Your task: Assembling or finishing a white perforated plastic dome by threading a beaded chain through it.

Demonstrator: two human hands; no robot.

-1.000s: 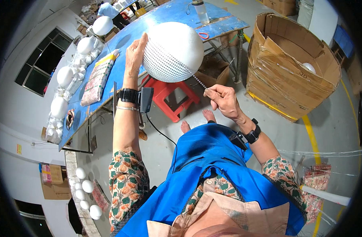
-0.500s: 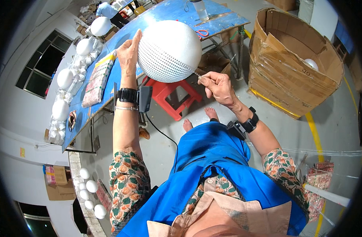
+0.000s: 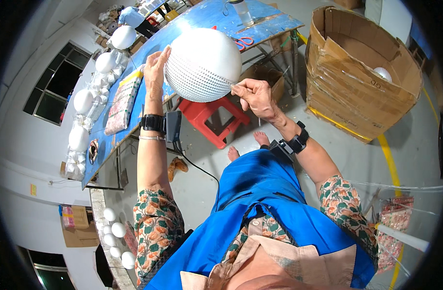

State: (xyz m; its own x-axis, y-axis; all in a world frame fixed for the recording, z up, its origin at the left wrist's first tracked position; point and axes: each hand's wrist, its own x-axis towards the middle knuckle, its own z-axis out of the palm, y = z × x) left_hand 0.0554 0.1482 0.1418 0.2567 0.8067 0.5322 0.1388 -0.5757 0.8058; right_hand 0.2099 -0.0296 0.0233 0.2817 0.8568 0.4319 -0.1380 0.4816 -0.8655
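Observation:
A large white ball (image 3: 204, 53), its lower half covered in rows of small silvery beads, is up in front of me above a red stool. My left hand (image 3: 156, 70) grips its left side, thumb and fingers against the surface, some of them hidden behind it. At the ball's lower right, my right hand (image 3: 256, 96) pinches a thin bead strand (image 3: 232, 83) right at the edge of the beaded rows. The upper half of the ball is smooth and bare.
Red-handled scissors (image 3: 243, 43) and a clear bottle (image 3: 242, 13) are on the blue table (image 3: 183, 19). The red stool (image 3: 216, 123) stands under the ball. A big cardboard box (image 3: 352, 87) is at right. White balls (image 3: 84, 101) line the table's left side.
My right hand has moved left and slightly up, so its fingertips are now against the ball. The short free stretch of bead strand between fingers and ball is no longer visible.

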